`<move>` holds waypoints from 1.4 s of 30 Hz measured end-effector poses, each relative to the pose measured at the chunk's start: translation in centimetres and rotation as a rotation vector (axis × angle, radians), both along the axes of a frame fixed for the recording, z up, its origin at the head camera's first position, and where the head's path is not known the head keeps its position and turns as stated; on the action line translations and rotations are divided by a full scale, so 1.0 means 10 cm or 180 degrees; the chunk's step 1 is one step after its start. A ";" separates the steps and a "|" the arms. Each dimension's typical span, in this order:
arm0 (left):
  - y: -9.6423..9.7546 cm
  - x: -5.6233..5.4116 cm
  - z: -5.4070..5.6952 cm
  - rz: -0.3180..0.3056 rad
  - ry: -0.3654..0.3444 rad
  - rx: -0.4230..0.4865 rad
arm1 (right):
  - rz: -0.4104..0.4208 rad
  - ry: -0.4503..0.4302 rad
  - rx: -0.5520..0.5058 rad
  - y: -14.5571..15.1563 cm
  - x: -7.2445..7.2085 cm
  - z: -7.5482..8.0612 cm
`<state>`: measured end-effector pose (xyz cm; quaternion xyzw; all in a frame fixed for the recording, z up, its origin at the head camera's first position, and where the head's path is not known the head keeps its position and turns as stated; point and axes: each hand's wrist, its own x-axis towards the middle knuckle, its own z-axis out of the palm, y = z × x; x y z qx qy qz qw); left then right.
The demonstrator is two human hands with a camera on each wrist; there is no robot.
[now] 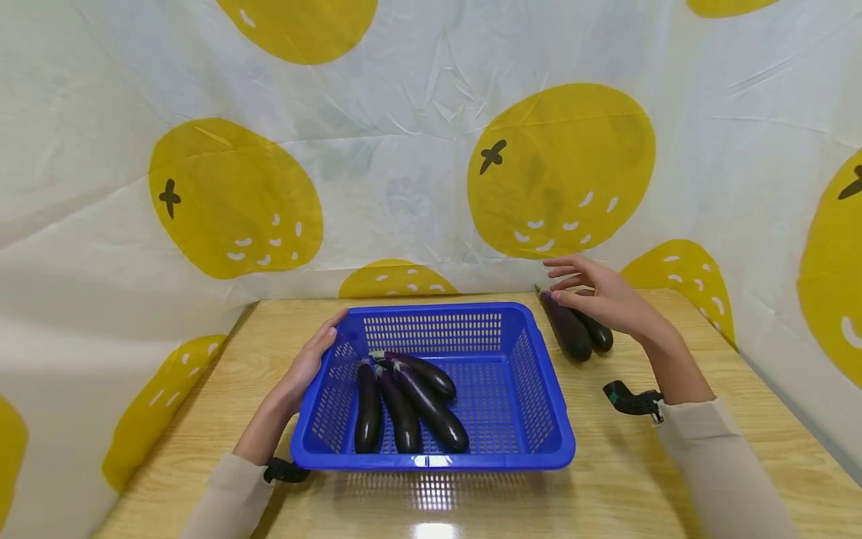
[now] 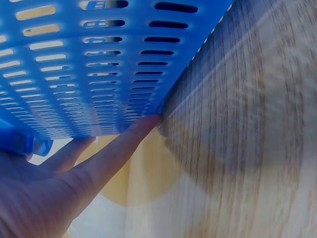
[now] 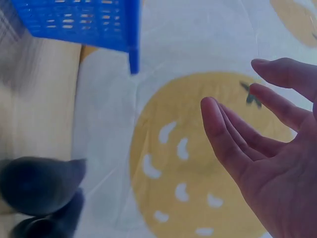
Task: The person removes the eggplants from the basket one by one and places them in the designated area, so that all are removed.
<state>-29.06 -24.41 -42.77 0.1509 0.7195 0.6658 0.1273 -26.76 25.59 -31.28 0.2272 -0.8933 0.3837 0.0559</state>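
A blue plastic basket (image 1: pixel 434 463) stands on the table, and several eggplants (image 1: pixel 429 408) lie in its left half. My left hand (image 1: pixel 311 367) rests against the basket's left side near the far corner. The left wrist view shows its fingers stretched along the slotted outer wall (image 2: pixel 94 64). To the right of the basket, two eggplants (image 1: pixel 569 329) lie side by side on the table. Over them hovers my right hand (image 1: pixel 602 296), fingers spread and loosely bent, holding nothing. In the right wrist view, these eggplants (image 3: pixel 37 186) appear apart from the hand (image 3: pixel 277 144).
The wooden table (image 1: pixel 700 359) ends at the back against a white cloth (image 1: pixel 397 187) printed with yellow fruit. More of this cloth hangs along the left and right sides. Dark wrist devices (image 1: pixel 633 399) are strapped at both sleeves.
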 end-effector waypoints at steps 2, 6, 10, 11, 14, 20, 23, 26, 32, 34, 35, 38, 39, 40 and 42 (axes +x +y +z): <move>-0.01 0.00 0.00 0.0006 0.0023 -0.0006 | 0.0069 0.0032 0.0122 -0.10 -0.03 0.08; -0.02 0.00 0.00 0.0011 0.0023 -0.0021 | 0.0298 0.0010 0.0351 -0.33 -0.10 0.22; -0.02 0.01 -0.02 -0.0004 -0.0033 0.0003 | 0.0594 -0.0108 0.0535 -0.61 -0.17 0.30; -0.03 0.01 -0.02 -0.0005 -0.0041 0.0002 | 0.0681 -0.0151 0.0567 -0.68 -0.19 0.32; -0.03 0.02 -0.02 -0.0004 -0.0050 0.0002 | 0.0981 -0.0291 0.0636 -0.89 -0.25 0.34; -0.01 0.02 -0.03 0.0010 -0.0016 0.0009 | 0.1362 -0.0624 0.0868 -1.27 -0.36 0.32; 0.00 0.01 -0.03 0.0003 0.0008 -0.0009 | 0.1462 -0.0813 0.0964 -1.42 -0.43 0.23; 0.01 0.00 -0.03 0.0009 0.0010 -0.0006 | 0.1548 -0.1004 0.1009 -1.55 -0.49 0.12; -0.01 0.00 -0.01 0.0022 0.0028 -0.0027 | 0.1689 -0.1427 0.0940 -1.78 -0.59 -0.11; -0.01 0.01 0.00 0.0024 0.0036 -0.0050 | 0.1684 -0.1518 0.0976 -1.83 -0.61 -0.17; -0.01 0.01 0.00 0.0026 0.0032 -0.0047 | 0.1686 -0.1559 0.0990 -1.85 -0.62 -0.19; 0.00 0.01 0.00 0.0012 0.0030 -0.0055 | 0.1678 -0.1633 0.1069 -1.91 -0.64 -0.25; 0.00 0.01 0.00 0.0014 0.0028 -0.0056 | 0.1680 -0.1656 0.1085 -1.92 -0.65 -0.27; 0.00 0.01 0.00 0.0013 0.0025 -0.0050 | 0.1671 -0.1686 0.1094 -1.94 -0.65 -0.29; 0.00 0.01 0.00 0.0011 0.0021 -0.0046 | 0.1640 -0.1738 0.1116 -1.97 -0.65 -0.33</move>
